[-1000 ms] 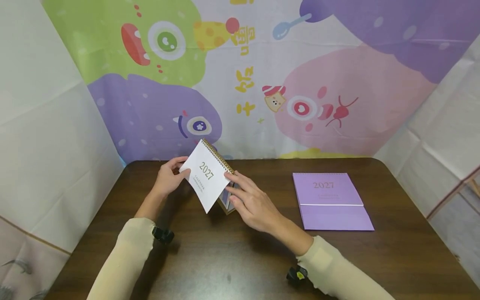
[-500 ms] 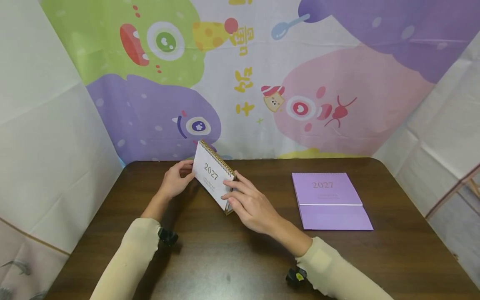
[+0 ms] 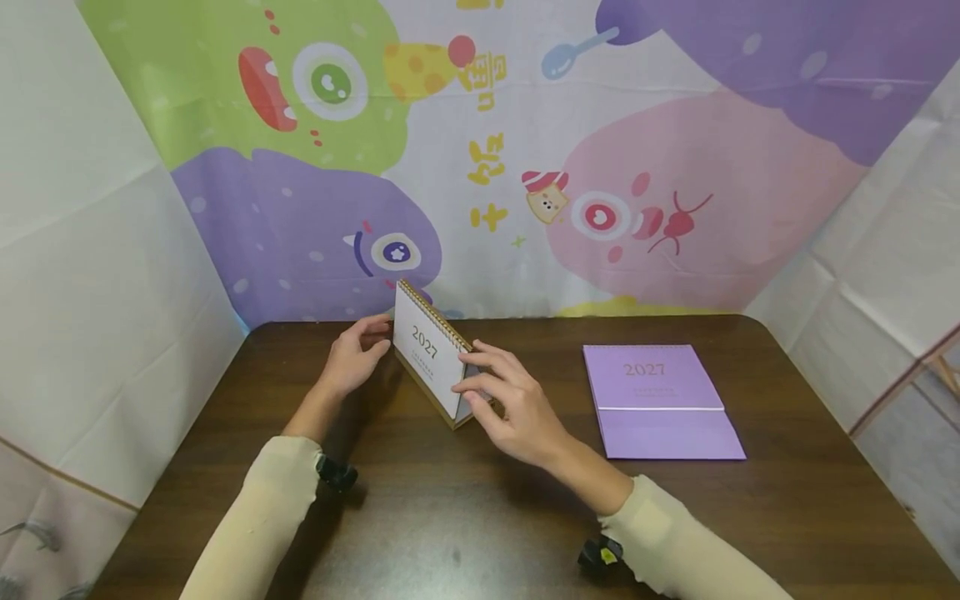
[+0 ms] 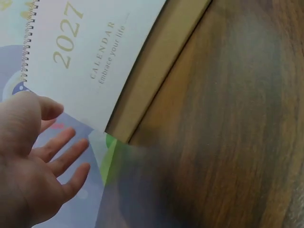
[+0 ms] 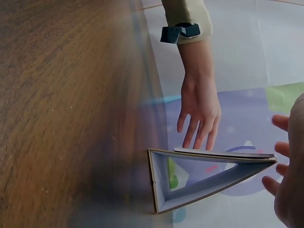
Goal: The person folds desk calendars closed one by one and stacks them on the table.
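Note:
A white desk calendar with gold "2027" lettering stands upright at an angle on the table, spiral binding along its top. In the right wrist view its triangular cardboard stand shows end-on, hollow inside. My left hand is at the calendar's left edge, its fingers spread and loosely bent in the left wrist view. At the opposite end, my right hand has its fingertips right by the edge, fingers relaxed and apart. Neither hand grips the calendar.
A purple 2027 calendar lies flat on the right of the dark wooden table. Behind the table hangs a cloth backdrop with cartoon monsters. White cloth hangs on the left side.
The white cover, lifted by my left hand a second ago, has come down flat against the stand. My left hand has let go of it, and my right fingers have drawn back slightly.

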{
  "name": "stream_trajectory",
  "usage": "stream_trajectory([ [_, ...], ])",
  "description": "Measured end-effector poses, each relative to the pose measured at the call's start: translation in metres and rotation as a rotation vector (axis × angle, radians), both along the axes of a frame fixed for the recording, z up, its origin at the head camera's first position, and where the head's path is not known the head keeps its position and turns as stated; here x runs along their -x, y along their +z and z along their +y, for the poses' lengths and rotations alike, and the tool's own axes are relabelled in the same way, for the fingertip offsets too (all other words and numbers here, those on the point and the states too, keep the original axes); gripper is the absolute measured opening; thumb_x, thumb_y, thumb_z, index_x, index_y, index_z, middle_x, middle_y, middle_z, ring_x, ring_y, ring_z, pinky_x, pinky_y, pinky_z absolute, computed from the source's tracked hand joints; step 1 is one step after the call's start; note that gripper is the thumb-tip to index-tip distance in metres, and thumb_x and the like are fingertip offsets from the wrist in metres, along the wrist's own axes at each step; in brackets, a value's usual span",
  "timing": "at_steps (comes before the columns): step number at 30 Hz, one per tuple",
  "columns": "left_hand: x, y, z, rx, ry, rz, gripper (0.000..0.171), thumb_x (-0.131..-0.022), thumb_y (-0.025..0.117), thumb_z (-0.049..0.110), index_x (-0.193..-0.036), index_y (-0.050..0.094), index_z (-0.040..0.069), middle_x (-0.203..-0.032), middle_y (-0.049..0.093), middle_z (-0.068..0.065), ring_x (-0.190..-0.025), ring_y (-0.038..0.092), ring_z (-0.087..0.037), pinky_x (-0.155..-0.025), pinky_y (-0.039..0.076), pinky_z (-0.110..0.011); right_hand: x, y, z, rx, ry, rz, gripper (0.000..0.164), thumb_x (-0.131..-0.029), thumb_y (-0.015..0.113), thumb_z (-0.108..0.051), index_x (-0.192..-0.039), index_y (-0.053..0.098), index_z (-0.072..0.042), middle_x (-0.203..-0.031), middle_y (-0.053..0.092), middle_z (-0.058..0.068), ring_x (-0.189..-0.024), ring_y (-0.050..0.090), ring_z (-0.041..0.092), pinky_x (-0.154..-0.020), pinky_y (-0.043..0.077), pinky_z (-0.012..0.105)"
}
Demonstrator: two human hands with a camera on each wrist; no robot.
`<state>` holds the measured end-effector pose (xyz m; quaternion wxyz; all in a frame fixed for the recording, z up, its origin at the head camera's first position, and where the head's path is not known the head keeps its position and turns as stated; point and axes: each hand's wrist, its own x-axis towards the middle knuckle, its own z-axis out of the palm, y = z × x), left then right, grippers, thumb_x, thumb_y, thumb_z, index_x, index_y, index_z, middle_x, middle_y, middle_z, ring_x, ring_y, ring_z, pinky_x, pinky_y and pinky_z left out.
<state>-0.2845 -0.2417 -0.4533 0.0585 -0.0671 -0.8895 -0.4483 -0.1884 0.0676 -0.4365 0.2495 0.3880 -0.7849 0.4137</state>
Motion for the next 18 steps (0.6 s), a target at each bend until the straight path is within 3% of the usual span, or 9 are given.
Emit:
stream_trajectory([
  [5, 0.003, 0.0, -0.006, -0.095, -0.006, 0.042, 0.06, -0.111, 0.066, 0.015, -0.167, 0.05, 0.002, -0.167, 0.058, -0.027, -0.148, 0.064, -0.049, -0.123, 0.054, -0.062, 0.003, 0.001, 0.0, 0.087, -0.033, 0.017, 0.025, -0.099, 0.077, -0.002, -0.124, 0.08, -0.006, -0.146, 0.071, 0.019, -0.148, 0.065, 0.04, -0.123, 0.056, 0.055],
  [8, 0.02, -0.023, -0.018, -0.175, -0.031, 0.084, 0.064, -0.109, 0.072, 0.027, -0.167, 0.053, 0.007, -0.167, 0.061, -0.02, -0.147, 0.067, -0.04, -0.122, 0.056, -0.055, 0.003, 0.0, -0.001, 0.108, -0.06, -0.042, 0.036, -0.101, 0.078, -0.004, -0.136, 0.075, -0.005, -0.151, 0.067, 0.02, -0.147, 0.065, 0.04, -0.119, 0.058, 0.055],
  [12, 0.053, -0.063, -0.035, -0.255, -0.056, 0.128, 0.063, -0.108, 0.076, 0.035, -0.165, 0.058, 0.014, -0.164, 0.066, -0.013, -0.144, 0.072, -0.028, -0.116, 0.061, -0.043, 0.004, -0.003, -0.006, 0.162, -0.072, -0.16, 0.05, -0.102, 0.078, -0.005, -0.15, 0.065, -0.004, -0.155, 0.058, 0.024, -0.144, 0.064, 0.042, -0.112, 0.064, 0.052],
  [15, 0.064, -0.074, -0.035, -0.25, -0.047, 0.132, 0.061, -0.11, 0.072, 0.036, -0.166, 0.057, 0.015, -0.164, 0.067, -0.011, -0.145, 0.07, -0.026, -0.116, 0.06, -0.038, 0.005, -0.004, -0.01, 0.208, -0.085, -0.231, 0.057, -0.103, 0.079, -0.004, -0.156, 0.059, -0.004, -0.154, 0.055, 0.025, -0.141, 0.062, 0.041, -0.11, 0.066, 0.051],
  [18, 0.062, -0.069, -0.03, -0.209, -0.027, 0.094, 0.061, -0.115, 0.063, 0.038, -0.17, 0.051, 0.015, -0.17, 0.061, -0.011, -0.154, 0.062, -0.028, -0.126, 0.053, -0.041, 0.007, -0.005, -0.013, 0.224, -0.105, -0.27, 0.059, -0.103, 0.08, -0.006, -0.158, 0.058, -0.005, -0.151, 0.055, 0.023, -0.138, 0.062, 0.038, -0.109, 0.066, 0.053],
])
